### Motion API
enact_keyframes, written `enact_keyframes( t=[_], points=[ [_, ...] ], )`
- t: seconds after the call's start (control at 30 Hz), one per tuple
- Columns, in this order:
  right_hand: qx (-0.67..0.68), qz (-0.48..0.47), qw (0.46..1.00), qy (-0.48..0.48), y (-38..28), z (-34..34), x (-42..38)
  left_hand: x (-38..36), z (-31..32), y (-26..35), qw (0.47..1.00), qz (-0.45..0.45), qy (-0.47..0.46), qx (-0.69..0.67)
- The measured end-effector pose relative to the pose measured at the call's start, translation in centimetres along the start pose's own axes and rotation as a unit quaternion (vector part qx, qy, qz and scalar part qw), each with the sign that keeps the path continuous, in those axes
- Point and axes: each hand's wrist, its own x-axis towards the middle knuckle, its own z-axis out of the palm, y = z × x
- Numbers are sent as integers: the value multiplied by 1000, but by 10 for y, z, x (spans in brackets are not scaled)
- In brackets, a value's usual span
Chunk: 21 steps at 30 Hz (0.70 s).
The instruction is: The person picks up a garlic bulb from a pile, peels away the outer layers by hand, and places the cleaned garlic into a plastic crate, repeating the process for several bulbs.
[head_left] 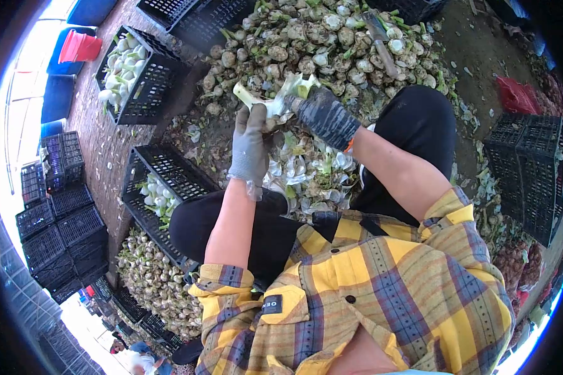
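Observation:
In front of my knees, my left hand [250, 140], in a grey glove, is closed around a garlic bulb [274, 107] whose cut pale green stem points up and left. My right hand [322, 115], in a darker patterned glove, is closed on the loosened outer skin [296, 86] at the bulb's right side. Just beyond both hands spreads a big heap of unpeeled, soil-stained garlic [319, 44]. A wooden-handled tool with a flat metal blade [381, 47] rests on that heap. Beneath my hands lie shed white and green skins [313, 169].
Black crates with peeled white bulbs stand at the upper left [141, 78] and beside my left knee [159, 172]. More garlic [153, 275] lies lower left, near stacked crates [62, 231]. Crates [525, 169] stand at right, a red bucket [80, 47] at upper left. Another person [145, 361] is far back.

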Motion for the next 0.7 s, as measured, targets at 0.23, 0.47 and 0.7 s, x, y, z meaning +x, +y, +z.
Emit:
enact_keyframes(
  t=[0.23,0.47,0.7],
  points=[
    [255,24,967,-11,12,-17,15,12,-17,22,973,-18,-11,-231],
    [-402,-50,866,-293,-17,-8,2,8,-29,22,985,23,38,-165],
    [-44,54,986,-152,-34,-10,0,4,-29,8,995,99,-25,11]
  ],
)
